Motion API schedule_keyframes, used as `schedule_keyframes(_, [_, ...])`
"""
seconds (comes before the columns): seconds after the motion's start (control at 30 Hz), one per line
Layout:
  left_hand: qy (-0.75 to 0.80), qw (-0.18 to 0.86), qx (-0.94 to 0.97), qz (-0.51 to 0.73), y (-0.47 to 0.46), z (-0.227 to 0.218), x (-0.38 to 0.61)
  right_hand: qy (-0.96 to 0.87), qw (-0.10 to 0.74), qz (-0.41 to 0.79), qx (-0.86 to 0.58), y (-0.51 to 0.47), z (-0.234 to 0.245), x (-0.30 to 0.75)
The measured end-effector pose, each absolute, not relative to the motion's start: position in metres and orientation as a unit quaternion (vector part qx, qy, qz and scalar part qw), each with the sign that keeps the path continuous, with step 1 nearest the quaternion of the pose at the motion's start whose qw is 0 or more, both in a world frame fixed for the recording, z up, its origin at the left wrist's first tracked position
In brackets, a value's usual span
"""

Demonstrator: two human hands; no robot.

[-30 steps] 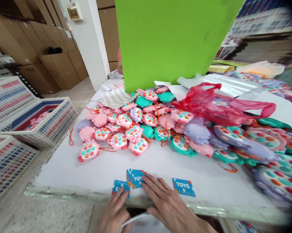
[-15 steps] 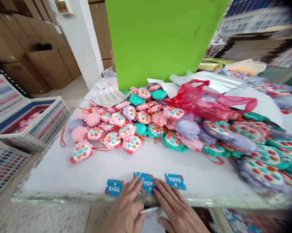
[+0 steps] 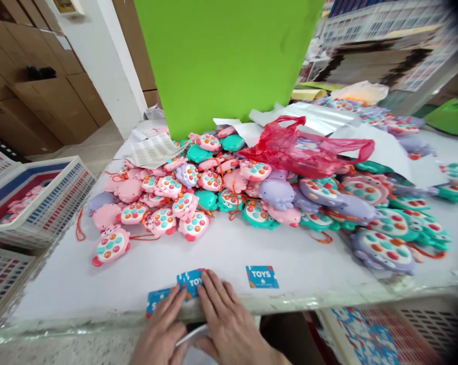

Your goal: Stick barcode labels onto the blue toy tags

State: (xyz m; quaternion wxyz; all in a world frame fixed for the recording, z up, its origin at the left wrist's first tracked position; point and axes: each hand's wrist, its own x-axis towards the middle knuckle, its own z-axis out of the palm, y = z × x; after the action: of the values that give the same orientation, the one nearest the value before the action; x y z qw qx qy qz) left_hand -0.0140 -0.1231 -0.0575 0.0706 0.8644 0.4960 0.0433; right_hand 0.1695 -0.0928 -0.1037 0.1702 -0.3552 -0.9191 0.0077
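My left hand (image 3: 161, 324) lies palm down at the table's front edge, its outstretched fingertips resting over a blue printed card (image 3: 154, 302). Beside it, my right hand (image 3: 231, 317) has its fingers lying flat on a blue TOYS card (image 3: 189, 282), which overlaps the first one. Below the table edge, between both thumbs, shows a white sheet-like piece (image 3: 196, 342); whether the thumbs grip it is hidden. Another TOYS card (image 3: 262, 277) lies alone to the right. Behind are heaped pink, teal and purple animal-shaped toys with coloured buttons, such as a pink one (image 3: 112, 244).
A red plastic bag (image 3: 305, 152) and white sheets (image 3: 308, 116) lie on the heap. Behind rises a green panel (image 3: 229, 61). Plastic baskets (image 3: 57, 197) stand at left, cartons (image 3: 61, 96) beyond. Under the table at right, a container holds blue printed pieces (image 3: 365, 334).
The camera view has turned right, so most things appear further left. My hands have shifted left relative to the single card, and the middle card now overlaps the left one.
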Motion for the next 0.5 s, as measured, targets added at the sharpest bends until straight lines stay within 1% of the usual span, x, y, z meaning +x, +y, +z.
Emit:
schedule_keyframes(0.13, [0.488,0.040,0.871,0.044,-0.124,-0.056,-0.024,-0.919,0.168,0.004,-0.356,-0.093,-0.105,0.174])
schedule_keyframes(0.37, [0.481,0.032,0.873,0.075,-0.129,-0.062,-0.027,-0.902,0.143,-0.062,-0.403,-0.102,-0.106,0.237])
schedule_keyframes(0.43, [0.463,0.052,0.880,0.092,-0.131,-0.056,-0.021,-0.893,0.135,-0.060,-0.425,-0.103,-0.107,0.252])
schedule_keyframes(0.5, [0.449,0.115,0.880,0.107,-0.133,-0.045,-0.013,-0.883,0.139,-0.041,-0.447,-0.105,-0.106,0.266])
